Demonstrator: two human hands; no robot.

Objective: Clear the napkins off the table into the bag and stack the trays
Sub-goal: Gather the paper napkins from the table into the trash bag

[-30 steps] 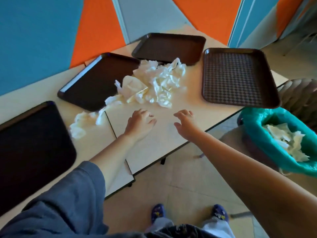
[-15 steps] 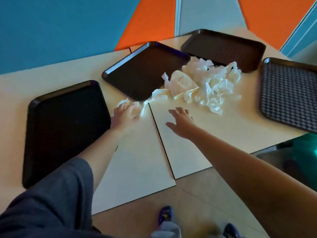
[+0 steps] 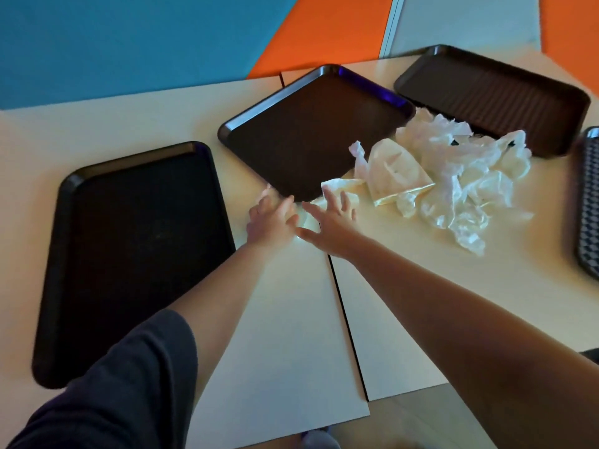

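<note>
Reaching with my left hand [image 3: 270, 220] and right hand [image 3: 329, 222], fingers spread, holding nothing. Napkins [image 3: 453, 179] remain heaped on the table [image 3: 421, 286]; four trays [image 3: 311, 131] lie unstacked, so I judge little done.

The patterned tray [image 3: 588, 202], right of the napkin pile [image 3: 453, 186], is cut off by the picture's right edge, so only its left rim and a strip of its surface show. At the pile's left end, the left hand [image 3: 270, 222] and right hand [image 3: 330, 225] cover the nearest napkin, and whether any finger touches or grips it cannot be told. The pile hides part of the ribbed tray's [image 3: 496, 95] near rim.
</note>
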